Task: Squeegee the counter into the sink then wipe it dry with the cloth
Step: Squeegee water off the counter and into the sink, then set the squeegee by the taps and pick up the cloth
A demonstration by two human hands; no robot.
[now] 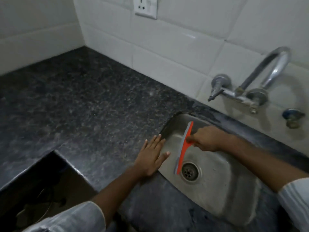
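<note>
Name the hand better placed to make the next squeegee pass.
Right. The right hand already grips the orange squeegee over the sink. The left hand lies flat and empty on the counter at the sink's edge.

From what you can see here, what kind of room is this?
Most likely a home kitchen: a dark stone counter with a steel sink set into it, a wall tap on white tiles above, and a wall socket.
</note>
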